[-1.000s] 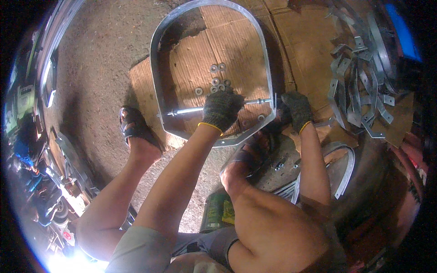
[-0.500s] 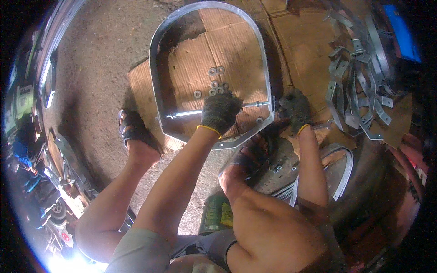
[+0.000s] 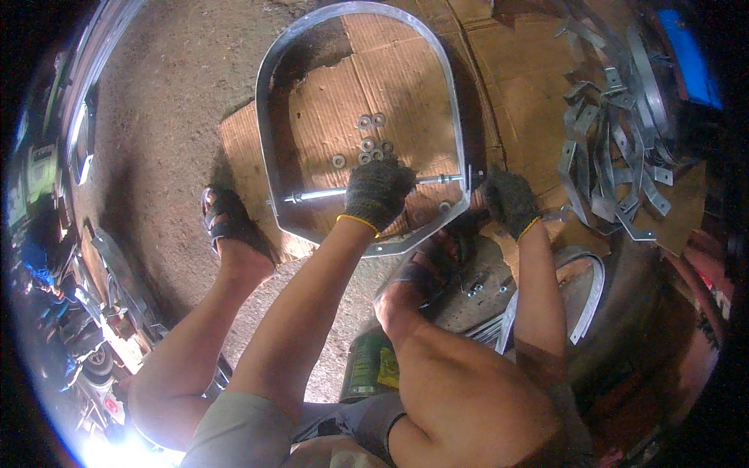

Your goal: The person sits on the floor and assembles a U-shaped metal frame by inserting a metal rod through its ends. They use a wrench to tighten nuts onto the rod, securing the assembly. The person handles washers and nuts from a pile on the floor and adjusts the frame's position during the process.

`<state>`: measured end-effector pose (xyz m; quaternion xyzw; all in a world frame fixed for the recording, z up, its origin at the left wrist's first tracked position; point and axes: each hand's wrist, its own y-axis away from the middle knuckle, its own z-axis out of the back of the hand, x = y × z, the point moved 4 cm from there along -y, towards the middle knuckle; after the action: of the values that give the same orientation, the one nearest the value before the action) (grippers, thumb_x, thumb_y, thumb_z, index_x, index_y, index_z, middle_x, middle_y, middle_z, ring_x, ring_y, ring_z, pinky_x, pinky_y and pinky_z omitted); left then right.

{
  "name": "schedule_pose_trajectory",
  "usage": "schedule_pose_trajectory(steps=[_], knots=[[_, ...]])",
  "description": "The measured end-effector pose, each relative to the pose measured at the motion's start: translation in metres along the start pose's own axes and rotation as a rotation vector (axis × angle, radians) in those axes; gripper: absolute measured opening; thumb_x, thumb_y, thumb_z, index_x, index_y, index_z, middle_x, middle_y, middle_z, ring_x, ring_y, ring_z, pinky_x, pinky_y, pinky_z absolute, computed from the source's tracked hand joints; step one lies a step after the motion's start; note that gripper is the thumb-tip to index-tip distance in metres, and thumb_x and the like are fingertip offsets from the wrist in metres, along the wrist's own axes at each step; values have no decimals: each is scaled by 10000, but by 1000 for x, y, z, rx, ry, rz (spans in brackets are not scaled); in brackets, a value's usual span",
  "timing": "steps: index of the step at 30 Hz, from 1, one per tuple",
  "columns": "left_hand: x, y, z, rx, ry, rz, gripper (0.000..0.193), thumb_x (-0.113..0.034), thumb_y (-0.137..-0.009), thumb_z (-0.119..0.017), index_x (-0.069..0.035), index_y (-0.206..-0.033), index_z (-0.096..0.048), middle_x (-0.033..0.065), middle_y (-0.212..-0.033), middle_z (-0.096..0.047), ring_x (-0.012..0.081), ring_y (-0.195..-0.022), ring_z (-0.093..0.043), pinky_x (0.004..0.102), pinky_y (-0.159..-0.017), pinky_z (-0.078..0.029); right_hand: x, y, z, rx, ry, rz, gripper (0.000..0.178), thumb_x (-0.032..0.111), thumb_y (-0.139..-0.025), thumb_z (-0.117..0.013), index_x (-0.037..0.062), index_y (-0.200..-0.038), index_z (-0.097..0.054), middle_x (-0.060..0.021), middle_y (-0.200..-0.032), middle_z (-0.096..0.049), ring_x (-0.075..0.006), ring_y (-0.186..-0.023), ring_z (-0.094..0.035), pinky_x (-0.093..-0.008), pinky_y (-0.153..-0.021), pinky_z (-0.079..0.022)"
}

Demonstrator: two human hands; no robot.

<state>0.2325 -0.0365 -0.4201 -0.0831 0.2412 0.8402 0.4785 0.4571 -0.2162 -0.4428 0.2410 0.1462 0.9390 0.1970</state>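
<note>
A large silver U-shaped metal band point(image 3: 456, 117), closed by a bent lower side, lies on cardboard. Across its lower part runs a metal rod point(image 3: 320, 194) with threaded ends, passing through both sides. My left hand point(image 3: 380, 189), in a dark knit glove with a yellow cuff, is closed round the middle of the rod. Just outside the band's right side, my right hand point(image 3: 511, 201), gloved alike, is closed beside the rod's right end. Whatever its fingers hold is hidden. Several round washers point(image 3: 368, 146) lie beyond my left hand, inside the band.
Bent metal strips point(image 3: 612, 148) are heaped at the right on the cardboard point(image 3: 515, 101). My sandalled feet flank the band's near side. Small nuts point(image 3: 476, 289) and curved metal bands point(image 3: 591, 304) lie near my right forearm. A green can point(image 3: 365, 366) stands between my legs.
My right hand has shifted slightly right and toward me, and more of the rod's right end shows beside the band. My left hand and the band stay in place.
</note>
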Motion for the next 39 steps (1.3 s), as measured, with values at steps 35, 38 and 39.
schedule_pose_trajectory(steps=[35, 38, 39], knots=[[-6, -2, 5, 42, -22, 12, 248, -340, -991, -575, -190, -1006, -772, 143, -970, -742, 351, -896, -732, 494, -743, -574, -32, -40, 39, -138, -534, -343, 649, 351, -776, -878, 33, -1287, -638, -190, -1357, -603, -360, -1233, -610, -433, -1071, -486], [-3, 2, 6, -25, 15, -40, 237, -343, -987, -588, -209, -1032, -778, 140, -952, -744, 341, -899, -734, 494, -736, -573, -13, -32, 33, -57, -450, -18, 521, 312, -810, -843, 30, -1210, -665, -164, -1282, -640, -328, -1214, -624, -421, -1056, -495], [-1, 3, 6, -6, -21, -25, 233, -343, -981, -595, -210, -1037, -778, 140, -949, -743, 339, -900, -734, 491, -739, -573, -9, -34, 32, -32, -444, -3, 495, 295, -814, -837, 29, -1195, -667, -156, -1277, -643, -329, -1205, -626, -425, -1050, -497]])
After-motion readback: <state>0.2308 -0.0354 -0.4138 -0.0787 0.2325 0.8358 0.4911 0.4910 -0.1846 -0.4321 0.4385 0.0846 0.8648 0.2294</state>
